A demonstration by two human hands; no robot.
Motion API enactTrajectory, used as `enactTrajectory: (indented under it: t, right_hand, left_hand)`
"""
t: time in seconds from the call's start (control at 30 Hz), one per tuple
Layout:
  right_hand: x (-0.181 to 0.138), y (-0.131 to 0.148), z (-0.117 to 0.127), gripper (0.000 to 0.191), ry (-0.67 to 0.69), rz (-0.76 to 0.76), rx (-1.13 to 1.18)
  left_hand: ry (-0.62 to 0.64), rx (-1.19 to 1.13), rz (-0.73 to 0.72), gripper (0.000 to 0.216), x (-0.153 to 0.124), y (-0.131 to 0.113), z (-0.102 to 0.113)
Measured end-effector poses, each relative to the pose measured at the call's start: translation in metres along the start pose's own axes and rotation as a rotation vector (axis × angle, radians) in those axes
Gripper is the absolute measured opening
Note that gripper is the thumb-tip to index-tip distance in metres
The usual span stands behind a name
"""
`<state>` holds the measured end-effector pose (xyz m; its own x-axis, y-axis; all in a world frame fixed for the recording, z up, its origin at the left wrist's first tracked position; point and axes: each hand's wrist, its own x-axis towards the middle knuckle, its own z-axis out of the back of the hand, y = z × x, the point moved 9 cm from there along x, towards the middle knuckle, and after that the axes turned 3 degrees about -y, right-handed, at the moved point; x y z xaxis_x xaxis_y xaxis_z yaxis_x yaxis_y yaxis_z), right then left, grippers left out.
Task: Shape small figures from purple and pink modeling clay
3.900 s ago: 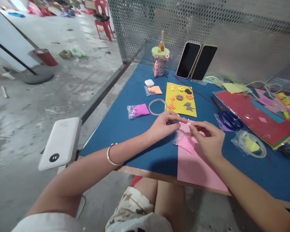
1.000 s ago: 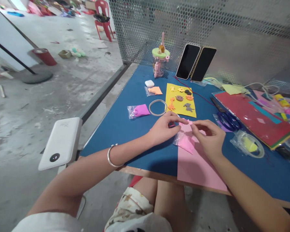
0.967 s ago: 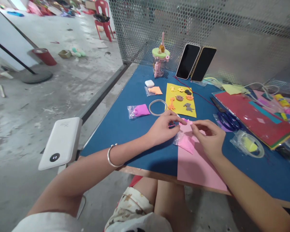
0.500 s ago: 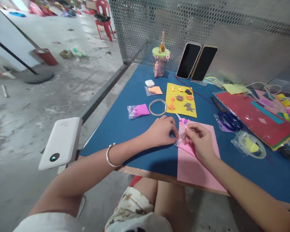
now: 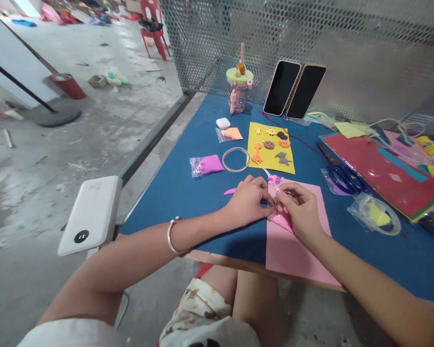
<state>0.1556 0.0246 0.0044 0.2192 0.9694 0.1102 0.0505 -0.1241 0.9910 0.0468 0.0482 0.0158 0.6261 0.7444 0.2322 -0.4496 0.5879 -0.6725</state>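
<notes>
Over a pink sheet, both my hands meet at a small clear bag of pink modelling clay. My left hand is closed, its thumb and fingertips pinching the bag's plastic end. Closed too, my right hand pinches a small bit of pink clay just above the bag; its lower fingers partly hide the bag. Beyond my fingertips, a small pink-and-purple clay shape lies at the sheet's top edge. A thin pink tool sticks out from behind my left hand.
A yellow card bears several clay animals. Near it lie a ring of tape, a bag of magenta clay and a bag of orange clay. Scissors and coloured sheets lie right. Two phones lean behind.
My left hand has shifted slightly right, closer to my right hand, with the bag's end in its fingers. The thin pink tool now shows beside it. My right hand stays nearly still.
</notes>
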Motion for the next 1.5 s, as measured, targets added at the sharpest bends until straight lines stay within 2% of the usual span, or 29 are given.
enactTrajectory:
  t: [0.17,0.37,0.7,0.83,1.0,1.13,1.5]
  right_hand:
    - [-0.002,0.003,-0.001,0.014,-0.011,0.007,-0.061]
    - [-0.003,0.003,-0.002,0.009,0.014,0.025,-0.029]
    - [0.001,0.002,0.005,0.010,-0.024,0.025,0.009]
    - [0.004,-0.001,0.007,0.011,-0.030,0.005,0.072]
    - [0.007,0.003,0.011,0.011,-0.023,0.041,0.066]
    - [0.008,0.009,0.012,0.009,-0.013,0.075,0.026]
    - [0.006,0.022,0.010,0.003,0.001,0.124,-0.134]
  left_hand:
    - [-0.005,0.025,-0.007,0.014,-0.001,-0.003,-0.001]
    - [-0.001,0.018,-0.030,0.013,0.000,-0.005,-0.003]
    - [0.016,-0.116,-0.054,0.009,0.004,-0.006,0.004]
    - [-0.091,-0.245,-0.029,0.009,0.011,0.001,0.018]
    - [-0.243,-0.394,0.068,0.012,0.016,0.016,0.037]
    - [-0.242,-0.439,0.079,0.012,0.016,0.015,0.041]
    - [-0.270,-0.430,-0.052,0.012,0.012,0.003,0.044]
